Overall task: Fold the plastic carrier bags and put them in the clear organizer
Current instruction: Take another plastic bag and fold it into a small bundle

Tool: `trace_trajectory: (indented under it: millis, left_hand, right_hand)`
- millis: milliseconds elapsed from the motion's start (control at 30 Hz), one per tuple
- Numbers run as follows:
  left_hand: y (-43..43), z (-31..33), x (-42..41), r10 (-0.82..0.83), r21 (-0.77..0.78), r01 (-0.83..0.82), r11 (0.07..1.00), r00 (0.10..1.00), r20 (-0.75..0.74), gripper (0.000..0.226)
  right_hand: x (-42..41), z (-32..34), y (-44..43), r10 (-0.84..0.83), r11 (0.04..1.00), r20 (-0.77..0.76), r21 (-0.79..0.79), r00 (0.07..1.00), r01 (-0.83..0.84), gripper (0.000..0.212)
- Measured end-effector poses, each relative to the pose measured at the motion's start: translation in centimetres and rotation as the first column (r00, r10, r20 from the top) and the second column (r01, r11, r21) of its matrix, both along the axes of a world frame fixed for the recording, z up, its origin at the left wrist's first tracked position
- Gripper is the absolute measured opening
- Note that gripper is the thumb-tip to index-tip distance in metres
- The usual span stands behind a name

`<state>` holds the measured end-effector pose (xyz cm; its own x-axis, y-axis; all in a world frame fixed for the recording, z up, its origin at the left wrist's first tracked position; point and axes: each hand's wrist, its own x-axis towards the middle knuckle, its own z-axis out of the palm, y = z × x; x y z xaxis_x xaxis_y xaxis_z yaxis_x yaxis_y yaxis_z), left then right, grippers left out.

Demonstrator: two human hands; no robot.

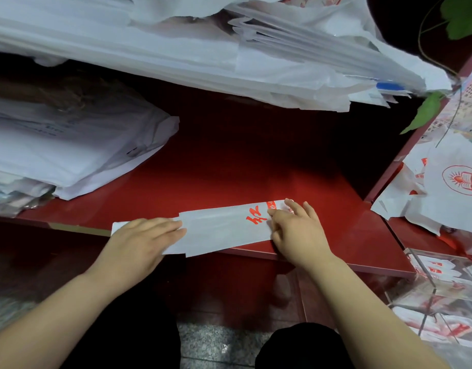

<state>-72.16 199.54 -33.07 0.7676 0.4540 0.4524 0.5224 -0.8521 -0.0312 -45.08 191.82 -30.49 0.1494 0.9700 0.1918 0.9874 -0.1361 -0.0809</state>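
A white plastic carrier bag (219,227) with red print lies folded into a long narrow strip along the front edge of the red table (243,166). My left hand (141,241) presses flat on the strip's left end, fingers straight. My right hand (296,230) rests on the strip's right end, its fingers spread over the red print. The clear organizer (442,296) stands at the lower right, with several folded white-and-red bags in its compartments.
Stacks of white bags (70,153) lie at the left and a big heap (203,49) runs across the back. More printed bags (448,190) are piled on the right. A green plant leaf (426,113) hangs at the upper right.
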Motion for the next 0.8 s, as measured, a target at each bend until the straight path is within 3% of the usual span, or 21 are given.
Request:
trace_trajectory:
  millis: [167,233,300,400,500,533,600,700,800]
  left_hand:
    - [-0.9,1.3,0.6,0.008,0.082,-0.015,0.997,0.997,0.079,0.041]
    - [-1.3,1.8,1.2,0.013,0.091,-0.02,0.996,0.997,0.079,0.039]
    - [-1.8,2.2,1.9,0.034,0.102,-0.038,0.994,0.998,0.043,0.036]
    - [-2.9,3.2,3.1,0.036,0.107,-0.038,0.994,0.999,0.019,0.035]
    - [-3.4,4.0,3.7,-0.078,0.03,0.078,0.997,0.997,0.008,0.04]
    - [-3.4,4.1,3.6,-0.126,-0.002,0.126,0.992,0.992,-0.021,0.05]
    - [-3.7,3.8,3.2,-0.166,-0.02,0.165,0.986,0.984,-0.065,0.059]
    - [-3.6,2.9,2.6,-0.197,-0.086,0.194,0.977,0.98,-0.031,0.051]
    - [-2.3,1.4,4.0,-0.208,-0.103,0.203,0.974,0.977,-0.042,0.045]
  right_hand:
    - [-4.7,-1.1,-1.3,0.163,0.953,0.096,0.243,0.982,-0.182,0.044]
    - [-7.3,-2.4,-1.6,0.237,0.926,0.183,0.255,0.954,-0.279,0.062]
    - [-9.3,-3.1,-1.5,0.257,0.919,0.165,0.263,0.952,-0.294,0.071]
    - [-9.3,-3.7,-0.4,0.257,0.886,0.101,0.372,0.961,-0.276,0.049]
    - [-7.3,-3.4,0.0,0.342,0.817,0.038,0.481,0.939,-0.317,0.021]
    - [-6.5,-3.2,-0.2,0.355,0.804,0.042,0.495,0.934,-0.329,0.019]
    - [-4.3,-2.7,-1.0,0.37,0.809,0.076,0.464,0.926,-0.362,0.035]
    - [-0.9,-2.4,-2.7,0.368,0.818,0.175,0.406,0.913,-0.407,0.031]
    - [1.5,-2.9,-4.1,0.358,0.858,0.115,0.352,0.927,-0.375,0.041]
